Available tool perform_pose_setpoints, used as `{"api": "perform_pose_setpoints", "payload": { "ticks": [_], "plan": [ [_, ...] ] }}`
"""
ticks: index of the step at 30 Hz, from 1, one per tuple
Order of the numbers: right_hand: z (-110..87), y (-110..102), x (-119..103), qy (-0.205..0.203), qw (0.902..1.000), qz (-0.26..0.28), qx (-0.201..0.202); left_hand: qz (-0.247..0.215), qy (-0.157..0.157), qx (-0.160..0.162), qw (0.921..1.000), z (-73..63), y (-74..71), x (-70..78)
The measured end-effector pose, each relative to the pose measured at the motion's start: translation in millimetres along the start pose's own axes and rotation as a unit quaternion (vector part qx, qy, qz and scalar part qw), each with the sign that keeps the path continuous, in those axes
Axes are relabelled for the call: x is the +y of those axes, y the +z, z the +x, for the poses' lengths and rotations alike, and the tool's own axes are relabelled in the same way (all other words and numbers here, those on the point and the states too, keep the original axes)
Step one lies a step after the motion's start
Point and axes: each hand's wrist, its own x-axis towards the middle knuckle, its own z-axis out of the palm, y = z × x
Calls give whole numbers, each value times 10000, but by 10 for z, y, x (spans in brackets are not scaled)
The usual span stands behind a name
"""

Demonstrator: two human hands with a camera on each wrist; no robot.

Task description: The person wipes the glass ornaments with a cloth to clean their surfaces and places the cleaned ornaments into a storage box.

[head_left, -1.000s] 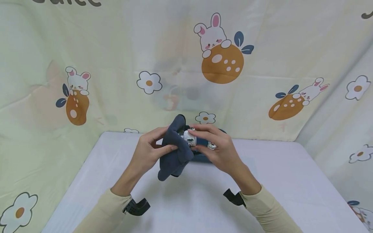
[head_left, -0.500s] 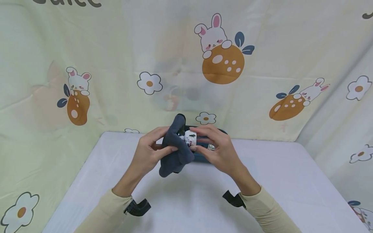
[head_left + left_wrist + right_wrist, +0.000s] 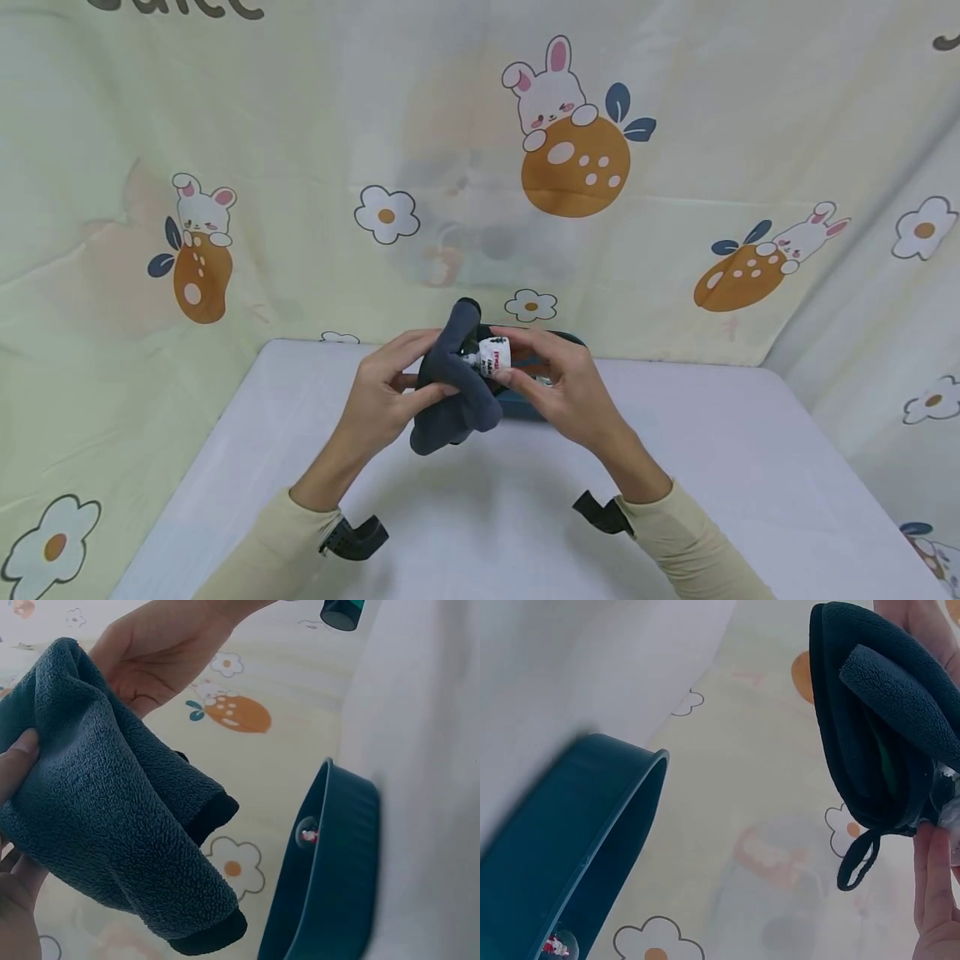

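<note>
My left hand (image 3: 382, 383) grips a dark blue-grey towel (image 3: 450, 408) with black trim, thumb on the near side. The towel is folded over one end of a small snow globe (image 3: 495, 357), whose white printed base sticks out to the right. My right hand (image 3: 562, 383) pinches that base between thumb and fingers. In the right wrist view, a bit of the clear globe (image 3: 949, 795) shows beside the towel (image 3: 900, 690) and its hanging loop. The towel (image 3: 112, 802) hides the globe in the left wrist view.
Behind the hands, a dark teal bin (image 3: 517, 407) stands on the white table (image 3: 480, 517). Inside the bin (image 3: 349, 847) lies another small snow globe (image 3: 306, 834) with a red and white figure. A printed curtain (image 3: 300, 125) hangs behind the table.
The right hand has turned the snow globe's base, so red lettering now faces up where trees showed before. The towel has shifted slightly right, with its lower end drawn up a little.
</note>
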Motion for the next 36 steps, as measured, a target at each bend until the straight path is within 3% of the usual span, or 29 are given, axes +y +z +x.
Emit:
{"api": "perform_pose_setpoints", "payload": {
  "ticks": [7,13,22,28,36],
  "plan": [
    [2,-32,21,-59,9993,-332,-148,117,101,55,9999,-15,23,-49],
    [13,-60,-26,286,9988,187,-347,150,-9,70,9999,-20,18,-37],
    [31,-55,-19,200,9973,625,-335,-241,-275,-32,9993,14,-10,4],
    [38,-34,-7,-7,9978,613,-247,-482,-512,-65,9975,33,-23,-6],
    [50,-18,18,-717,9973,133,-37,-526,-919,-43,9944,63,-52,43]
  ]
}}
